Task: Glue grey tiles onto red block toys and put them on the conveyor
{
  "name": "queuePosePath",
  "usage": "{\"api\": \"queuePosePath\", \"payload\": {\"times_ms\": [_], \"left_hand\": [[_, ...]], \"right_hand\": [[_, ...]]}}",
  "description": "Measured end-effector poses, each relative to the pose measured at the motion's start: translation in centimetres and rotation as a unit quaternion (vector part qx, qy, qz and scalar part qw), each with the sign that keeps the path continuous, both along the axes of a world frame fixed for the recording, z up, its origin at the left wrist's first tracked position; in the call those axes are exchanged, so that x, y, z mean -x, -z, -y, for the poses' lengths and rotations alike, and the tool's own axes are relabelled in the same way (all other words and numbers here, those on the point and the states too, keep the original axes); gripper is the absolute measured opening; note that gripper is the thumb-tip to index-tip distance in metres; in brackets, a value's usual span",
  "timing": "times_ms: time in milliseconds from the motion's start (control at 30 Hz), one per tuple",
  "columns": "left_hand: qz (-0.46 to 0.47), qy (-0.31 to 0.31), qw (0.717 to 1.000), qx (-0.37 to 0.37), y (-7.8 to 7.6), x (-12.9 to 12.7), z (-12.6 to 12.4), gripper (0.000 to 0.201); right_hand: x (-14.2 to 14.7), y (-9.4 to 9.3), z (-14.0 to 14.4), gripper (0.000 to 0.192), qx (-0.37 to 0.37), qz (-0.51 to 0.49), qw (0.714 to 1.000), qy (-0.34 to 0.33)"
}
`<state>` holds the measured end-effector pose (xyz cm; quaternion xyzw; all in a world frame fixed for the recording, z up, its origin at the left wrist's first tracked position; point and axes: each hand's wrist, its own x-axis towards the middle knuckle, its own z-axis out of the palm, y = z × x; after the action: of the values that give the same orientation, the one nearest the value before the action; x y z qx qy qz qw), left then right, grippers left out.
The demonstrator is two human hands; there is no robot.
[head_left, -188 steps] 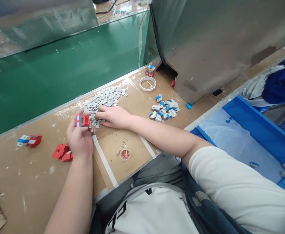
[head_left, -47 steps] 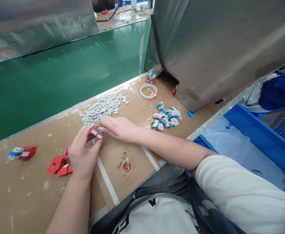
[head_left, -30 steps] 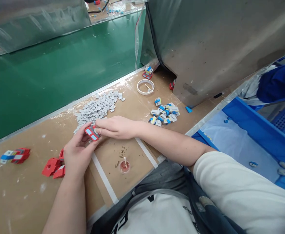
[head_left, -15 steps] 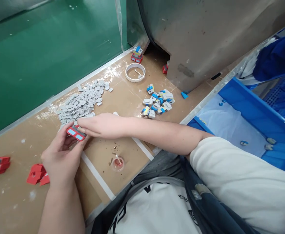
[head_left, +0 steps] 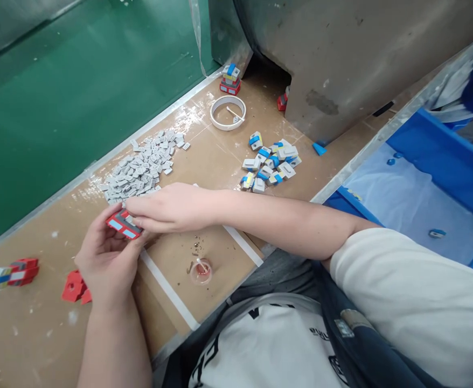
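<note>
My left hand [head_left: 105, 258] holds a small red block piece with grey panels [head_left: 122, 224] just above the brown bench. My right hand [head_left: 167, 206] lies across it, fingertips pressed on the piece's right end. Right behind both hands spreads a heap of small grey tiles [head_left: 141, 168]. Loose red pieces [head_left: 74, 287] lie on the bench beside my left wrist.
A built red, white and blue block [head_left: 10, 272] lies far left. A cluster of white, blue and yellow pieces [head_left: 269, 164] sits right of centre, with a white ring [head_left: 227, 112] and a stacked block [head_left: 230, 79] behind. A small red-filled cup [head_left: 200, 271] stands near the bench edge. Green belt [head_left: 78, 91] behind, blue bin [head_left: 430, 178] right.
The view has dropped and swung. My left hand turned the red piece flatter and lowered it. My right hand left the grey tile heap and now presses on the piece.
</note>
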<state>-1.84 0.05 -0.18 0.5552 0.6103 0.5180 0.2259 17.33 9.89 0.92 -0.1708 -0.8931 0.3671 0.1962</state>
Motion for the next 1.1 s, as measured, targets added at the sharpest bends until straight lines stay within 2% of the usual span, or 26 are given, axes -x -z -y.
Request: {"api": "queuePosePath", "payload": {"times_ms": [200,400,500,600,667,767,833,967,1100], "left_hand": [[-0.032,-0.011,0.999,0.007,0.0,-0.3,0.0,0.078],[-0.012,-0.015,0.999,0.044,-0.3,-0.5,0.6,0.074],[-0.015,-0.015,0.999,0.043,-0.1,-0.6,0.5,0.068],[-0.029,0.006,1.0,-0.01,0.3,-0.4,0.3,0.059],[-0.028,0.044,0.998,-0.032,0.6,-0.2,0.3,0.055],[-0.006,0.082,0.996,-0.023,1.1,0.4,0.5,0.045],[-0.009,0.072,0.997,-0.012,1.5,0.8,0.7,0.04],[-0.111,0.052,0.992,-0.016,1.8,1.2,1.1,0.041],[-0.176,0.066,0.981,-0.046,1.6,1.2,1.2,0.041]], "right_hand": [[0.0,-0.1,0.0,0.021,0.017,0.013,1.0,0.005],[0.1,0.2,-0.1,0.023,0.063,0.011,0.998,-0.007],[0.3,0.3,0.0,0.023,0.061,0.017,0.998,-0.004],[0.6,0.5,0.2,0.022,0.027,0.006,1.0,0.006],[0.8,0.7,0.3,0.022,-0.008,0.001,1.0,0.017],[1.1,0.9,0.4,0.024,-0.059,0.014,0.998,0.026],[1.1,1.0,0.5,0.029,-0.088,0.022,0.995,0.034],[1.1,1.1,1.0,0.032,-0.133,0.021,0.99,0.046],[1.4,1.2,1.6,0.031,-0.144,0.037,0.988,0.05]]}}
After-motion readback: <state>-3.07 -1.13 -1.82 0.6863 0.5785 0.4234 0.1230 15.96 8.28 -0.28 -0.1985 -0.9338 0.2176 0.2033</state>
